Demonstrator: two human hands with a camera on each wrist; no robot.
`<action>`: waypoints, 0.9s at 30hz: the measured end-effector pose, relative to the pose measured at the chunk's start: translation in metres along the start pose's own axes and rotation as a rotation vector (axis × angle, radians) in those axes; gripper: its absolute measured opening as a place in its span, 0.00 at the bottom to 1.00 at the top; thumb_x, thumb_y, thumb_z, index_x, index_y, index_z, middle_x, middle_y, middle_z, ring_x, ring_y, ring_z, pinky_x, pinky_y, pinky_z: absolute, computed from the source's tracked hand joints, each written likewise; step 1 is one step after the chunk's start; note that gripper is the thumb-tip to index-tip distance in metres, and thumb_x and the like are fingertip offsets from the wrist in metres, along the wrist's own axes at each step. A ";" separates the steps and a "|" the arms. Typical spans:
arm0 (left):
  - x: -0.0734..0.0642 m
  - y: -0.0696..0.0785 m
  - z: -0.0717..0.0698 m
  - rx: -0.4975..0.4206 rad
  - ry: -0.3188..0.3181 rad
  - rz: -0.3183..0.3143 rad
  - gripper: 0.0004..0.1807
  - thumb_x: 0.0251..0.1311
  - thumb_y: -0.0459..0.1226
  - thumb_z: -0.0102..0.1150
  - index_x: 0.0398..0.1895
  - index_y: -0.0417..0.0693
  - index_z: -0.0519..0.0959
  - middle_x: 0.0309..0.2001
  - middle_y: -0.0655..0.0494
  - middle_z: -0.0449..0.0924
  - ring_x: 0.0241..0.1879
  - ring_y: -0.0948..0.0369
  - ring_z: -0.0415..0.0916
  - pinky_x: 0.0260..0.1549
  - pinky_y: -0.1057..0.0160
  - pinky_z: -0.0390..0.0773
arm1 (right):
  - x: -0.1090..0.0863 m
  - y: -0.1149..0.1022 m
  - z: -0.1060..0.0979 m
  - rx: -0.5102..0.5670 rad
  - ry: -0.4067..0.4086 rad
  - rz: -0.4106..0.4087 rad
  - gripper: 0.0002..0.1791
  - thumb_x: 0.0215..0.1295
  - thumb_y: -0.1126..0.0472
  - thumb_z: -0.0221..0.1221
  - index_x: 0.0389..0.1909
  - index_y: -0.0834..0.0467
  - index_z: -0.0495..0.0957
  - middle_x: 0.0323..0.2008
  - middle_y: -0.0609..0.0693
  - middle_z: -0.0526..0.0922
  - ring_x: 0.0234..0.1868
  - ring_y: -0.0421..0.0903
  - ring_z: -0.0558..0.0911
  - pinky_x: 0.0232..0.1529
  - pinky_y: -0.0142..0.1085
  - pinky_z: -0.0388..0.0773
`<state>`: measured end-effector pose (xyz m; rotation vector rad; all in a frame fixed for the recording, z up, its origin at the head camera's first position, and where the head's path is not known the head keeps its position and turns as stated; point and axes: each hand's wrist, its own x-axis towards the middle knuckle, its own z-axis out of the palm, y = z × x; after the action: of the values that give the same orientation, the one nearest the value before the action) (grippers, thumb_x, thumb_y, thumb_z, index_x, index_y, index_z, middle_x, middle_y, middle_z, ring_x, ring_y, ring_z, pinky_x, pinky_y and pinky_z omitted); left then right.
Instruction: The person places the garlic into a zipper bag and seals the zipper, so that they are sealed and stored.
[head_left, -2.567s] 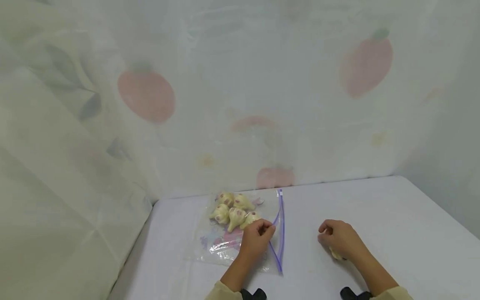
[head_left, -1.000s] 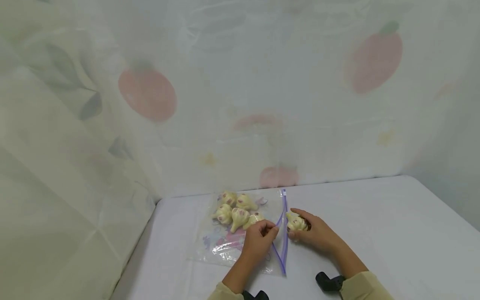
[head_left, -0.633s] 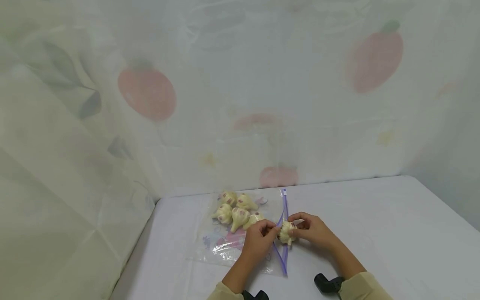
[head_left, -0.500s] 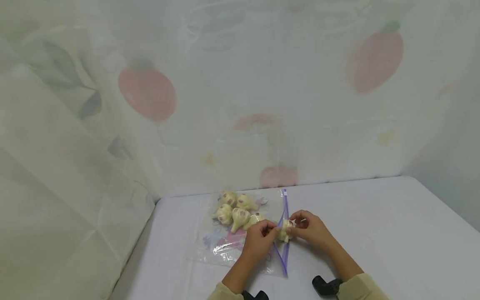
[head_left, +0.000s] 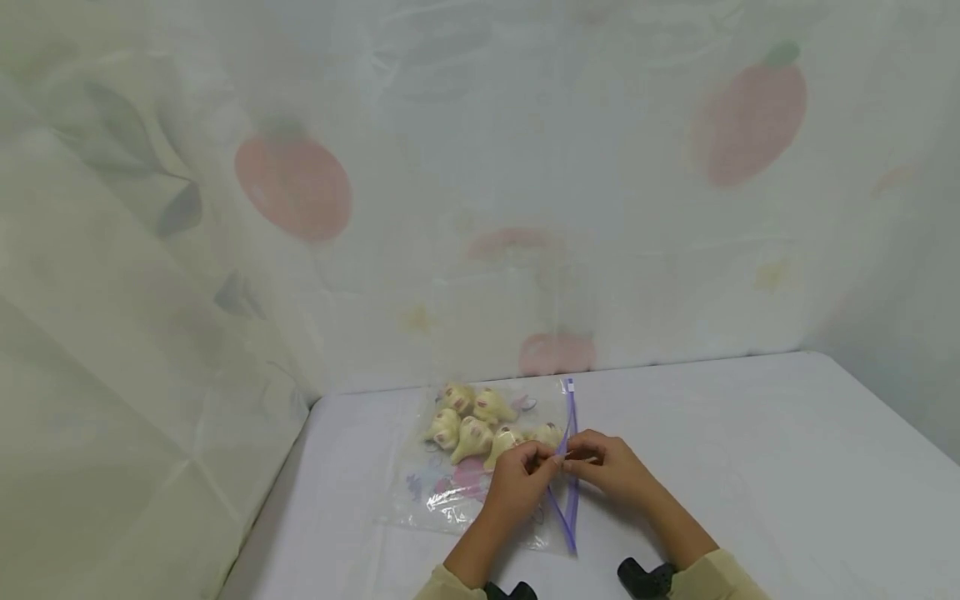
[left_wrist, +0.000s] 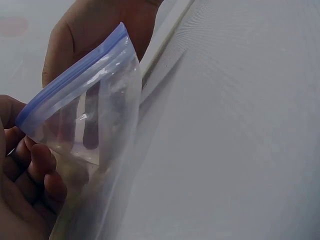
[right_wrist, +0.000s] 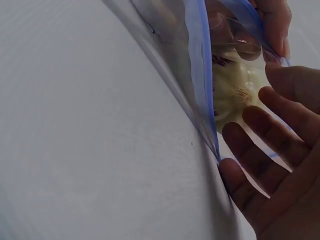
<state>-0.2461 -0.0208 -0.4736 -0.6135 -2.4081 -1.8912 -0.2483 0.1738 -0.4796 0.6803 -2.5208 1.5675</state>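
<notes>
A clear zip bag with a purple-blue zip edge lies flat on the table, its mouth facing right and parted. Inside are several garlic bulbs. My left hand pinches the upper layer at the mouth, as the left wrist view shows beside the raised zip edge. My right hand is at the mouth with its fingertips at the opening. In the right wrist view its fingers are spread and hold nothing. Just beyond them one garlic bulb sits inside the bag mouth.
A white-covered table spreads out to the right of the bag. Behind it hangs a fruit-printed cloth, and another cloth drapes along the left. Black wrist cameras sit at both cuffs.
My right hand carried a garlic bulb leftward from the table into the bag mouth and let go of it. Bulbs inside shifted slightly left. My left hand has kept its pinch on the bag.
</notes>
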 end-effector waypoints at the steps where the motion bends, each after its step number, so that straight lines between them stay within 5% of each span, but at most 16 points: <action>1: 0.000 0.000 0.000 -0.003 -0.002 0.004 0.06 0.62 0.37 0.63 0.32 0.43 0.83 0.27 0.52 0.81 0.24 0.71 0.70 0.24 0.74 0.72 | 0.000 0.000 0.000 0.005 -0.029 -0.020 0.12 0.64 0.58 0.64 0.46 0.57 0.82 0.47 0.55 0.84 0.45 0.46 0.84 0.43 0.33 0.81; 8: 0.000 -0.002 0.000 -0.006 -0.051 0.058 0.05 0.63 0.36 0.63 0.32 0.43 0.83 0.25 0.50 0.79 0.22 0.72 0.68 0.22 0.75 0.69 | -0.002 -0.001 0.003 0.015 -0.209 0.021 0.27 0.65 0.54 0.62 0.64 0.57 0.73 0.66 0.61 0.72 0.64 0.61 0.73 0.61 0.33 0.70; 12: 0.000 -0.003 0.000 0.012 -0.079 0.088 0.05 0.63 0.37 0.63 0.32 0.44 0.82 0.24 0.51 0.77 0.22 0.72 0.67 0.22 0.74 0.69 | -0.003 -0.001 0.004 0.014 -0.208 0.046 0.27 0.64 0.55 0.62 0.63 0.58 0.75 0.66 0.59 0.73 0.65 0.57 0.72 0.62 0.32 0.68; 17: 0.001 -0.005 0.001 -0.005 -0.109 0.090 0.05 0.62 0.36 0.63 0.32 0.44 0.83 0.27 0.48 0.80 0.23 0.73 0.69 0.23 0.74 0.71 | -0.001 -0.001 0.003 0.001 -0.063 0.106 0.17 0.64 0.62 0.59 0.53 0.57 0.82 0.51 0.53 0.85 0.49 0.41 0.81 0.47 0.29 0.76; 23: 0.000 -0.004 0.002 0.056 -0.157 0.060 0.04 0.61 0.37 0.63 0.32 0.46 0.84 0.24 0.54 0.78 0.22 0.73 0.69 0.23 0.74 0.71 | 0.002 0.001 -0.002 0.004 0.255 0.322 0.10 0.61 0.66 0.56 0.38 0.57 0.85 0.36 0.50 0.87 0.36 0.41 0.77 0.37 0.30 0.73; 27: -0.002 -0.001 0.001 0.085 -0.216 0.034 0.05 0.61 0.39 0.64 0.32 0.47 0.85 0.24 0.61 0.77 0.22 0.73 0.69 0.23 0.73 0.71 | 0.003 0.002 -0.006 -0.006 0.366 0.371 0.10 0.65 0.61 0.59 0.45 0.58 0.82 0.44 0.54 0.86 0.38 0.42 0.80 0.39 0.32 0.74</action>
<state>-0.2442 -0.0204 -0.4749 -0.8900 -2.5705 -1.7821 -0.2531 0.1782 -0.4776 -0.0862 -2.4576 1.6046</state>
